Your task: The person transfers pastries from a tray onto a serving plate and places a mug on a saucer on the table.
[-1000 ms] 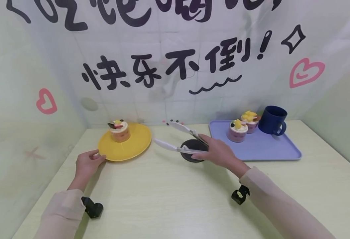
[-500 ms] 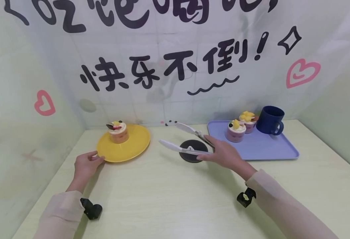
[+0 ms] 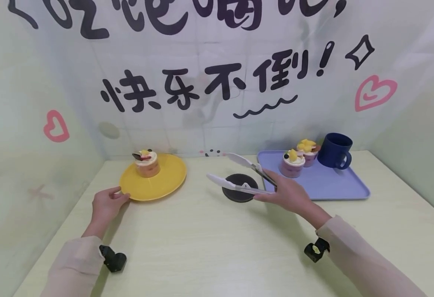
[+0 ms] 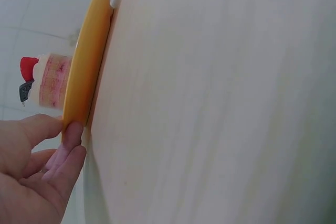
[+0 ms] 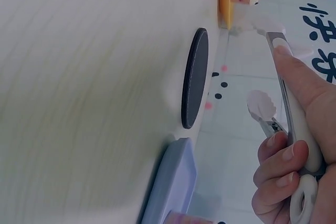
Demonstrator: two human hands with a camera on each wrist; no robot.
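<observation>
At the left of the head view, my left hand (image 3: 107,205) pinches the near-left rim of a yellow plate (image 3: 168,177) between thumb and fingers. On that plate stands a dessert cup (image 3: 148,166) with cream and fruit on top. My right hand (image 3: 289,192) grips a pair of tongs (image 3: 235,184) with white tips, spread apart and pointing left, nothing between them. The tongs hang above a round black coaster (image 3: 239,198). In the right wrist view, fingers wrap round the handle of the tongs (image 5: 296,114).
A lavender tray (image 3: 328,187) lies at the back right, bearing two dessert cups, one in front (image 3: 292,165) and one behind (image 3: 307,152), and a dark blue mug (image 3: 334,150). A printed cloth wall (image 3: 187,132) closes off the back of the table.
My right hand has moved right with the tongs, away from the yellow plate and toward the tray. My left hand stays at the plate's rim.
</observation>
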